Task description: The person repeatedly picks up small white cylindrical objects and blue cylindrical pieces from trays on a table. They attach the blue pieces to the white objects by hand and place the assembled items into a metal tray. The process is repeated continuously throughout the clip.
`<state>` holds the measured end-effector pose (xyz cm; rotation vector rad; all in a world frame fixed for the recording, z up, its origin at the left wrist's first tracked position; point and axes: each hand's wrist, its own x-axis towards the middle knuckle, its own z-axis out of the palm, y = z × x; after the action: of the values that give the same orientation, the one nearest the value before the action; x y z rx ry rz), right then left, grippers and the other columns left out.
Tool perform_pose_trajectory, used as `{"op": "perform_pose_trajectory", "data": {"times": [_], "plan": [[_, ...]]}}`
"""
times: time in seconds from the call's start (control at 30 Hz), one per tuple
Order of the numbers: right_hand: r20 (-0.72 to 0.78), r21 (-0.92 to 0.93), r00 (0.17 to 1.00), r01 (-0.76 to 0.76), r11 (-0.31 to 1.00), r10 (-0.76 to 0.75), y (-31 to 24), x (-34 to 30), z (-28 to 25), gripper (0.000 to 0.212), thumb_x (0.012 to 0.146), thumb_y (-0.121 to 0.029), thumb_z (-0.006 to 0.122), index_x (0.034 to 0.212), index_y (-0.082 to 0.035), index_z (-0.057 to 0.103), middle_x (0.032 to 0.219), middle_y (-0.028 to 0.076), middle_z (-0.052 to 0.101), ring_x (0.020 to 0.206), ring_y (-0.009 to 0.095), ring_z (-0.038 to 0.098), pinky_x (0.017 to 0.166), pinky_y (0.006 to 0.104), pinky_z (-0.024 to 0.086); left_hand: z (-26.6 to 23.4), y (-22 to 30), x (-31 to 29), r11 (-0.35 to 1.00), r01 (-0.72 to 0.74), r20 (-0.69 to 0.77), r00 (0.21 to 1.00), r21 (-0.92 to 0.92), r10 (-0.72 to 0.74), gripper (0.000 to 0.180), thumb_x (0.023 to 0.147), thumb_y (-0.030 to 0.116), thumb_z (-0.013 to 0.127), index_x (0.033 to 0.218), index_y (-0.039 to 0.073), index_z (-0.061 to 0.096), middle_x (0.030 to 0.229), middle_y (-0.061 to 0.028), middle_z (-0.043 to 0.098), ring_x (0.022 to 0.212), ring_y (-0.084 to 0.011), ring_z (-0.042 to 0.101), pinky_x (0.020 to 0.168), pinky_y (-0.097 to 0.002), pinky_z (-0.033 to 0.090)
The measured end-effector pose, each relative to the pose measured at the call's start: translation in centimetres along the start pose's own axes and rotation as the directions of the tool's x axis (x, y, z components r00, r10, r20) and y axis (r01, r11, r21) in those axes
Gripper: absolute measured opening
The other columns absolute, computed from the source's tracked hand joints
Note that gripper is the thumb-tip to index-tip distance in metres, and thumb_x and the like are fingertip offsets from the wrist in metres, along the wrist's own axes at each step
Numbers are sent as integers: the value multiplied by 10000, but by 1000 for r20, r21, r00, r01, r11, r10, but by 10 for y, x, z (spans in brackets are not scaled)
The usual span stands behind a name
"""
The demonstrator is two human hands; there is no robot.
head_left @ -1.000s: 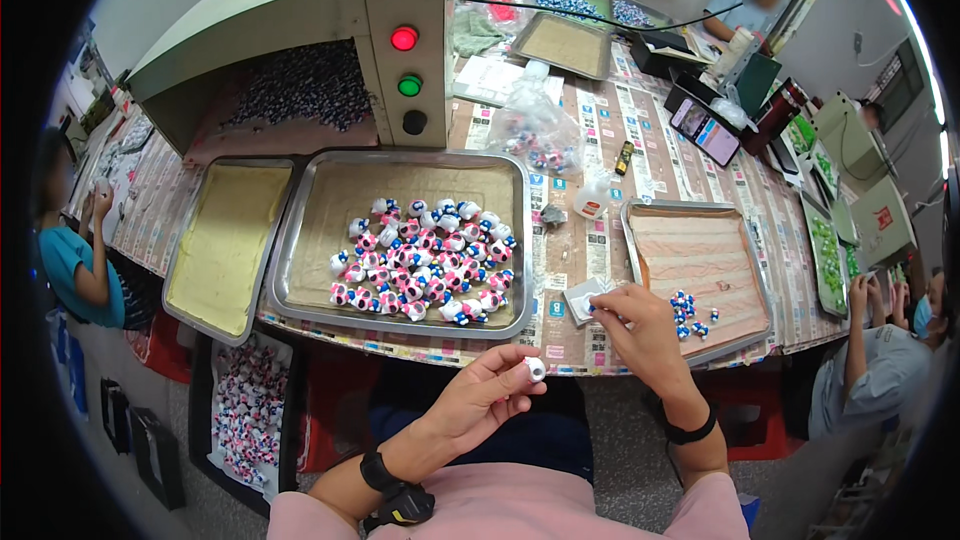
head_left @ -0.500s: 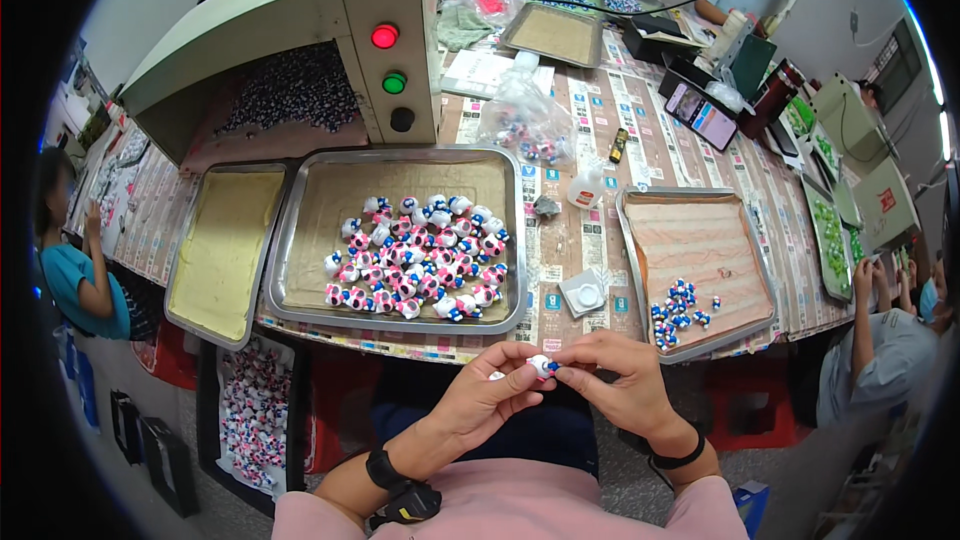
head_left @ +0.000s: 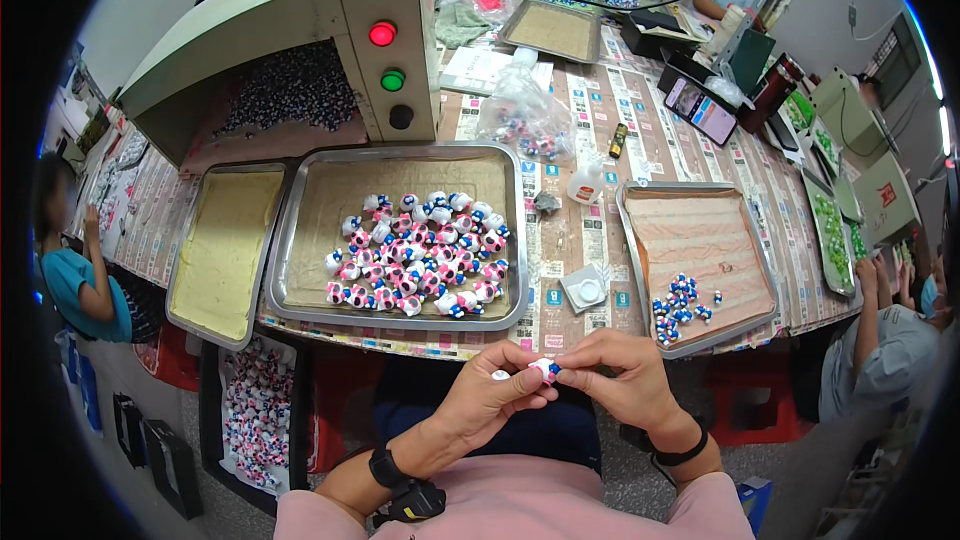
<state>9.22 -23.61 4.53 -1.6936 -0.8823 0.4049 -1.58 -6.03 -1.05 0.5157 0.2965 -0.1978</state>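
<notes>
In front of my body, just off the table's near edge, my left hand (head_left: 490,395) pinches a small white, pink and blue figurine (head_left: 546,370). My right hand (head_left: 620,380) has its thumb and fingertips closed on the blue end of the same figurine. Another small white piece (head_left: 500,375) shows at my left fingers. Beyond my hands, a metal tray (head_left: 400,323) holds many similar white, pink and blue figurines (head_left: 420,255). Over on the right, a lined tray (head_left: 700,220) carries several small blue and white pieces (head_left: 680,310).
A machine with red and green lights (head_left: 400,40) stands at the back left. A yellow-lined tray (head_left: 220,250), white bottle (head_left: 586,183), white square dish (head_left: 584,288) and phone (head_left: 700,110) are on the table. A black bin (head_left: 212,410) of figurines sits low left. Other people work around.
My hands stay nearly in place, with the figurine turned slightly between the fingers. My view has shifted a little.
</notes>
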Motion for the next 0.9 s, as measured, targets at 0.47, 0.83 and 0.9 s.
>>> {"op": "perform_pose_trajectory", "data": {"times": [0.47, 0.83, 0.9], "plan": [[-2, -67, 1000, 19, 998, -19, 2, 2, -13, 199, 850, -76, 750, 1044, -33, 738, 976, 113, 719, 856, 206, 685, 748, 307, 539, 15, 36, -10, 850, -129, -138, 964, 510, 229, 126, 914, 77, 694, 1017, 41, 631, 818, -44, 667, 557, -70, 567, 455, -182, 432], [-314, -723, 942, -159, 672, -114, 74, -8, -117, 171, 810, 9, 646, 962, -15, 721, 960, 120, 696, 920, 314, 607, 821, 385, 491, -59, 126, -15, -195, -76, 205, 543, 978, 814, 193, 831, 23, 708, 1018, -13, 679, 1029, -72, 667, 901, -147, 607, 754, -262, 465], [-268, -761, 958, -145, 632, -103, 79, -3, -115, 155, 807, 0, 661, 951, -7, 720, 951, 120, 701, 907, 314, 618, 814, 380, 495, -55, 121, -9, -161, -92, 185, 492, 983, 851, 175, 853, 39, 704, 1018, -12, 679, 1014, -67, 653, 892, -144, 599, 741, -266, 465]]}}
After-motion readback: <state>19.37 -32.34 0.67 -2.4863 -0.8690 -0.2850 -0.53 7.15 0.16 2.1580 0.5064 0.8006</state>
